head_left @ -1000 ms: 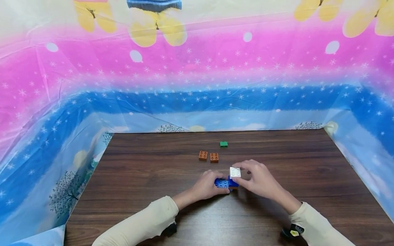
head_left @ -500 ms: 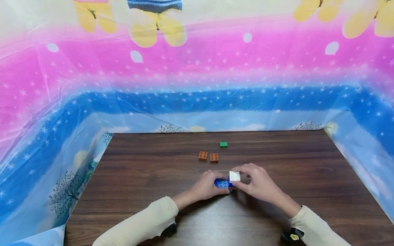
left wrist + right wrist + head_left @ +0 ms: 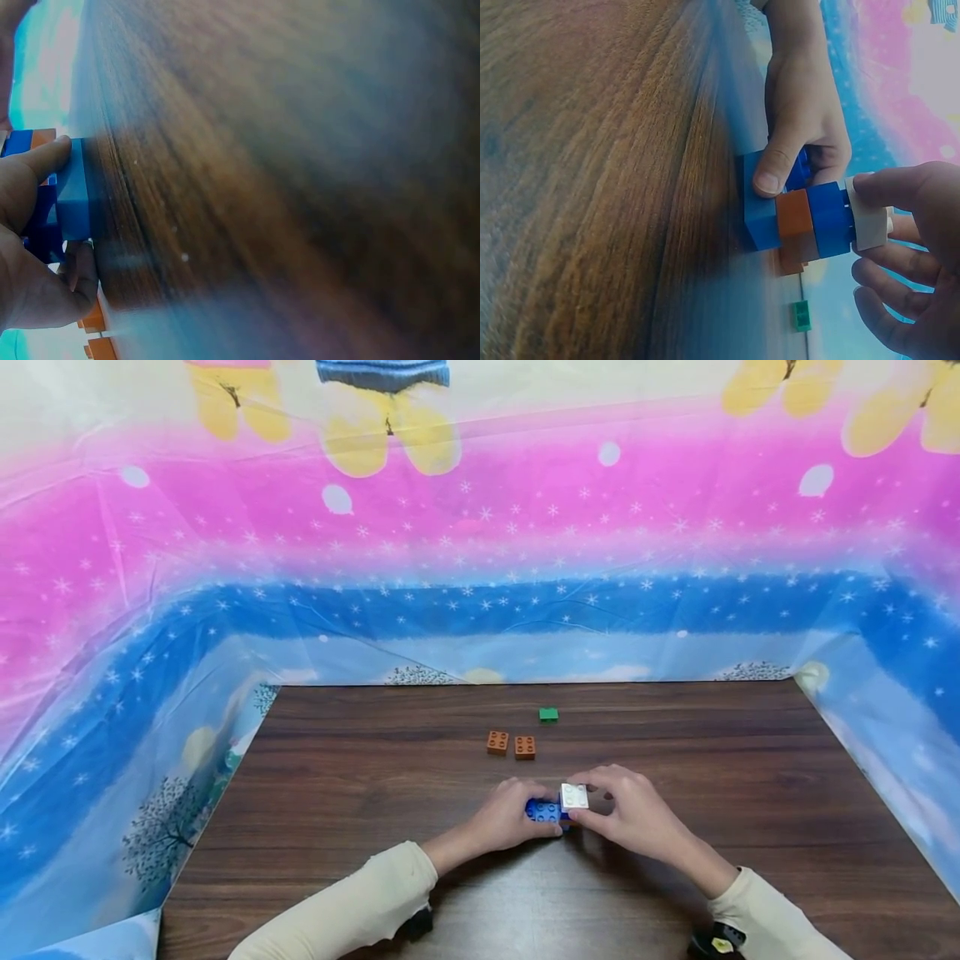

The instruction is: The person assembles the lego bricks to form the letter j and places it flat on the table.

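Note:
My left hand (image 3: 501, 814) grips a light blue brick (image 3: 759, 225) low at the table, its thumb on the near side and fingers behind. A dark blue brick (image 3: 46, 225) also sits on that base, partly covered by the hand. At the base's right end stand an orange brick (image 3: 795, 217) and, above it, a second dark blue brick (image 3: 829, 219). Over this stack my right hand (image 3: 637, 814) pinches a white brick (image 3: 574, 797) between thumb and fingers. In the right wrist view the white brick is slightly tilted, with the dark blue brick's studs showing in a narrow gap.
Beyond the hands, two orange bricks (image 3: 497, 742) lie side by side on the dark wooden table (image 3: 360, 752). Farther back is a green brick (image 3: 548, 715). A patterned cloth (image 3: 480, 602) rises around the table's back and sides.
My right hand has lowered the white brick toward me, onto the top of the stack. My left hand keeps its hold on the base. The head view has shifted slightly.

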A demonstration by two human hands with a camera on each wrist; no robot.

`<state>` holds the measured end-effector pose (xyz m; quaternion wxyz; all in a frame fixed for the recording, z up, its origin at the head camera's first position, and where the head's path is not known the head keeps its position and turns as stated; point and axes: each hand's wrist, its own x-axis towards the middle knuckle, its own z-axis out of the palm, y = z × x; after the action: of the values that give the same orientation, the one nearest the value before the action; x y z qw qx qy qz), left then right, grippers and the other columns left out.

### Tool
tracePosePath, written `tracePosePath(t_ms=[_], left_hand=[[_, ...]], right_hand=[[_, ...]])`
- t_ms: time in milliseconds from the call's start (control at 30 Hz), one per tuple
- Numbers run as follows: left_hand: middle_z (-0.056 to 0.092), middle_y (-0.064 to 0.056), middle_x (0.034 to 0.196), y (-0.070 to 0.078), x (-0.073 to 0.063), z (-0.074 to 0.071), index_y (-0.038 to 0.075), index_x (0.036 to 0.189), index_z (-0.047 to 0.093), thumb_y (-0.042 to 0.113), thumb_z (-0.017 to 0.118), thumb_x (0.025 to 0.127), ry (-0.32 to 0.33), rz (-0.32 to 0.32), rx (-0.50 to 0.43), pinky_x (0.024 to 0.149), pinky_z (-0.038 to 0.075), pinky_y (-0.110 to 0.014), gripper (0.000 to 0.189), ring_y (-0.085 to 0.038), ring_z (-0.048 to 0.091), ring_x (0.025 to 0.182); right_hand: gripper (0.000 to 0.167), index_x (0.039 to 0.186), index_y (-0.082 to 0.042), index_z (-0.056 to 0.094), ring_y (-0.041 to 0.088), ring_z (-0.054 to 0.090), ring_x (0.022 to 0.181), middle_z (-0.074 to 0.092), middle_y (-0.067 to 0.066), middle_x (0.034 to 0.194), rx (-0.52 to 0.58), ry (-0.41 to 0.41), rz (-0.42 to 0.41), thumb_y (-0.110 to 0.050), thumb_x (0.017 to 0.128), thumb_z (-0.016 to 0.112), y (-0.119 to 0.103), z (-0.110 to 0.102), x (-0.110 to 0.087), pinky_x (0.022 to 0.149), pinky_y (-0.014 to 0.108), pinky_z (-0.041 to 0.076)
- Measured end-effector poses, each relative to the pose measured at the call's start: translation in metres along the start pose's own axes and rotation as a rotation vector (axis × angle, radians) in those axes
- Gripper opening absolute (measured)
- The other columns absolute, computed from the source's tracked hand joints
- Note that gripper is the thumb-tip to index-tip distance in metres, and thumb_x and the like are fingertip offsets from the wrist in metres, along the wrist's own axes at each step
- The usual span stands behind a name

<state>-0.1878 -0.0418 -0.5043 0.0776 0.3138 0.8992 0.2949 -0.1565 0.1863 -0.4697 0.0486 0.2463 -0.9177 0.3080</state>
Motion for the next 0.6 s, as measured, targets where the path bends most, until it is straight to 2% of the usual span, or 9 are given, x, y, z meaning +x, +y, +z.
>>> tracePosePath(t_ms=[200,600], left_hand=[[0.073,0.002,0.123,-0.0009,-0.0008,0.0014,0.015,0.127,0.073,0.039,0.081,0.088,0.009,0.012,-0.001,0.101,0.045,-0.040,0.046,-0.009,0.064,0.106],[0.073,0.002,0.122,0.0003,-0.0001,0.0003,0.015,0.126,0.073,0.039,0.081,0.088,0.009,0.009,-0.006,0.097,0.045,-0.038,0.046,-0.009,0.064,0.104]], right_hand=[[0.036,0.121,-0.019,0.075,0.017,0.068,0.097,0.073,-0.004,0.112,0.031,-0.032,0.012,-0.030,0.088,0.083,-0.0005,-0.0017,0.0009,0.077,0.041,0.057],[0.036,0.121,-0.016,0.075,0.019,0.068,0.096,0.073,0.001,0.113,0.055,-0.070,0.016,-0.029,0.088,0.082,0.0015,-0.0041,0.0039,0.076,0.037,0.058]])
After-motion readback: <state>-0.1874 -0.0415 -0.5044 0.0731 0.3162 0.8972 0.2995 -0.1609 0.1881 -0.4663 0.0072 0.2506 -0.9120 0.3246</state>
